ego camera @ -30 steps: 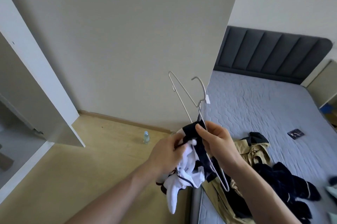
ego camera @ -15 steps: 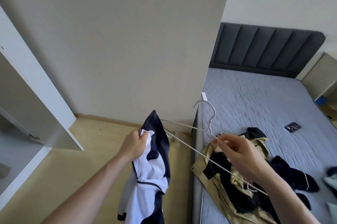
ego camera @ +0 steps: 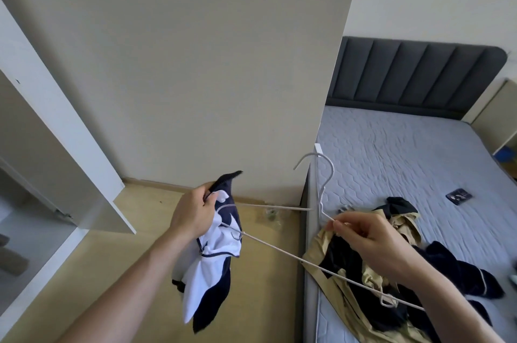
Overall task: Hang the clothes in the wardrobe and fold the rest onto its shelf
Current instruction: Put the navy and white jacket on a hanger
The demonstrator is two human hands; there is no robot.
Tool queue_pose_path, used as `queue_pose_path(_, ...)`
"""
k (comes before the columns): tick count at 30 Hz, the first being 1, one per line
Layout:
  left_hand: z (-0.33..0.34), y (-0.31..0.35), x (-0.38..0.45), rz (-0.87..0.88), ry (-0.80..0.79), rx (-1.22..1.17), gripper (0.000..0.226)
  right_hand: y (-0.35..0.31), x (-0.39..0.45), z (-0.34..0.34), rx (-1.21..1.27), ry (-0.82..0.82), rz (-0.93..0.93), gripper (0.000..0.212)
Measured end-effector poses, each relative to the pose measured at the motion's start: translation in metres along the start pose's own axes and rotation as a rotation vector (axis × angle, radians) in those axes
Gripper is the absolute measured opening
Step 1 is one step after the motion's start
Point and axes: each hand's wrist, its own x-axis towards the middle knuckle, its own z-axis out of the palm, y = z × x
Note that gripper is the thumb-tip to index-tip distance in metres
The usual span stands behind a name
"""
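White hanger [ego camera: 282, 242] probably inside garment [ego camera: 212, 264]

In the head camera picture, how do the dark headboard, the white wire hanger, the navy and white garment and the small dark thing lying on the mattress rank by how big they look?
1. Headboard
2. Hanger and navy and white garment: unsure, since both are near the camera and the hanger is only thin wire
3. Small dark thing on the mattress

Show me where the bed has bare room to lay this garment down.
The mattress is bare between the headboard and the clothes pile, up to the small dark object. The near corner is crowded: tan jacket, dark clothes, under the right hand.
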Motion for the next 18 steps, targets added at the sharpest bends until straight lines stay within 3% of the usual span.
queue_pose_path(6, -0.013, 0.056, -0.017, 0.214, -0.030, -0.084, 0.024, 0.004, 0.010, 0.026, -0.009, 0.072, 0.040, 0.021)
queue_pose_path(12, -0.021, 0.099, -0.046, 0.490, -0.305, -0.152, 0.039, 0.004, 0.020, 0.041, 0.150, 0.141, 0.067, 0.026)
queue_pose_path(18, -0.001, 0.113, -0.076, 0.662, -0.421, -0.135, 0.048, -0.001, 0.016, 0.065, 0.362, 0.145, 0.021, 0.036)
